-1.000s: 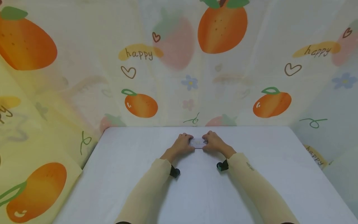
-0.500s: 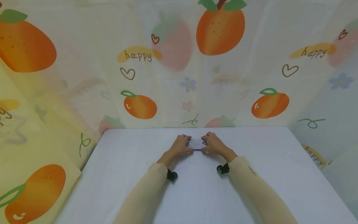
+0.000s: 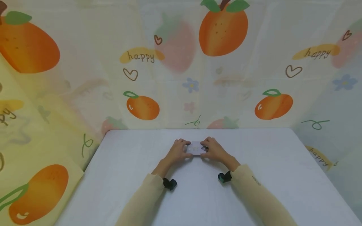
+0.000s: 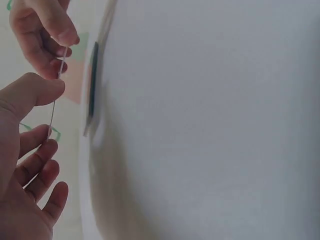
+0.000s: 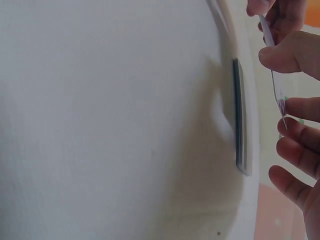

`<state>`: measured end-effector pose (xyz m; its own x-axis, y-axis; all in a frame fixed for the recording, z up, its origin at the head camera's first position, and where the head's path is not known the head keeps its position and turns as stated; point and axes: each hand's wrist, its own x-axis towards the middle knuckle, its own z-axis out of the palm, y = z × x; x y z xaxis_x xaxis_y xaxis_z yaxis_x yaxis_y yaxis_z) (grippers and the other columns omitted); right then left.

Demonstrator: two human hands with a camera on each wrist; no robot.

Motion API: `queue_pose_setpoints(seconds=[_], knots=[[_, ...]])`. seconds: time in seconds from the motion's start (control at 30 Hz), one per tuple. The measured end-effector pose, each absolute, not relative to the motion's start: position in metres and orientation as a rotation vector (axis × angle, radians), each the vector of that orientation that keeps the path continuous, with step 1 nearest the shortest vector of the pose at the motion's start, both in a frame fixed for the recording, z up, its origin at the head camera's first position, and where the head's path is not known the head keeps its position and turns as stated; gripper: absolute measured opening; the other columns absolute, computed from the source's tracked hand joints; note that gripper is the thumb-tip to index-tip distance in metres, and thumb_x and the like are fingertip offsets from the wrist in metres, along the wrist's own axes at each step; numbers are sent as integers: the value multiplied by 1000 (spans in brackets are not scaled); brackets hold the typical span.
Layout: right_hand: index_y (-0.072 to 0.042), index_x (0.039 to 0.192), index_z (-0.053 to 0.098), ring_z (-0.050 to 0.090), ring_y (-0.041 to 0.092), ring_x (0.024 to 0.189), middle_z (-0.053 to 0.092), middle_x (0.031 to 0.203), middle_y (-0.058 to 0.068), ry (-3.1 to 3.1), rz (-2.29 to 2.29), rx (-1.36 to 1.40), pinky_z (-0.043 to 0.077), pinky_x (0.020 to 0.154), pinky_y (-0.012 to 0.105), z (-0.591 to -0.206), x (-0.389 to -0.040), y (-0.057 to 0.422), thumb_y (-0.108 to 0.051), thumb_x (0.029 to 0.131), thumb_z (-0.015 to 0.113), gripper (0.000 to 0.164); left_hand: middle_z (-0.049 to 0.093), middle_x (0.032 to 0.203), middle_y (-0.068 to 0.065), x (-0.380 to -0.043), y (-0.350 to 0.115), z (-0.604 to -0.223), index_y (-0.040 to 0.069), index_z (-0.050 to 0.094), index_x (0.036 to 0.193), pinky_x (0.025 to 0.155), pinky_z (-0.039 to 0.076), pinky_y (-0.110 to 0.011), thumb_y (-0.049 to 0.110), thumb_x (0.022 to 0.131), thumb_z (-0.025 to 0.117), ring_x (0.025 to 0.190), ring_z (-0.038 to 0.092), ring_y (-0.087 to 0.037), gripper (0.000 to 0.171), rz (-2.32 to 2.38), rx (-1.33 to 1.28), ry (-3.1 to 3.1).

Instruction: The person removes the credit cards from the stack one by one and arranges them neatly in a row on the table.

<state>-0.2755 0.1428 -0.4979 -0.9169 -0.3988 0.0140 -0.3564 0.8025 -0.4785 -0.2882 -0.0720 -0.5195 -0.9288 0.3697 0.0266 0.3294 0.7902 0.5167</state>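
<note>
Both hands hold a thin pale sheet (image 3: 195, 148) by its two ends; it bears a small dark printed figure near its right end. Edge-on, the sheet (image 4: 53, 112) is very slim, and in the right wrist view the sheet (image 5: 274, 82) bends slightly. My left hand (image 3: 178, 150) pinches the left end between thumb and fingertips. At the opposite end, my right hand (image 3: 214, 150) grips it likewise, its lower fingers spread. Beneath, a flat dark-edged slab (image 5: 240, 115) with rounded corners lies on the table, with a gap between it and the sheet.
A white-covered table (image 3: 198, 194) spreads out under the arms. Behind it hangs a fruit-print cloth (image 3: 175, 88), which continues at both sides. A dark wrist camera (image 3: 170, 184) sits on the left wrist and another wrist camera (image 3: 224, 177) on the right.
Both hands have come nearer to me and a little left, the sheet between them. More of the sheet's face shows now, and it looks larger. The grip at both ends is kept.
</note>
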Motion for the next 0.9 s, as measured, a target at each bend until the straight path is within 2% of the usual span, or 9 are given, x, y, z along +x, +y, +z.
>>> queue_pose_setpoints(seconds=[0.47,0.67,0.9], knots=[[-7,126,64,50,19,100,56,112,6,2903,-783,-668,45,91,37,-498,-248,116,-27,78,80,55,62,119,-10,-254,-102,-505,11,64,125,102,41,-47,33,74,82,118,48,-31,58,689,648,2963],[-6,126,63,49,18,98,56,112,6,2901,-749,-753,47,88,37,-502,-236,101,-27,78,80,55,65,112,-9,-240,-122,-508,10,67,118,97,44,-46,30,70,85,110,51,-30,55,718,678,2984],[-8,126,63,48,15,98,56,112,3,2919,-668,-835,46,87,34,-501,-227,81,-32,79,78,55,64,109,-6,-227,-147,-508,12,68,116,96,45,-45,28,68,87,111,50,-27,54,794,634,2995]])
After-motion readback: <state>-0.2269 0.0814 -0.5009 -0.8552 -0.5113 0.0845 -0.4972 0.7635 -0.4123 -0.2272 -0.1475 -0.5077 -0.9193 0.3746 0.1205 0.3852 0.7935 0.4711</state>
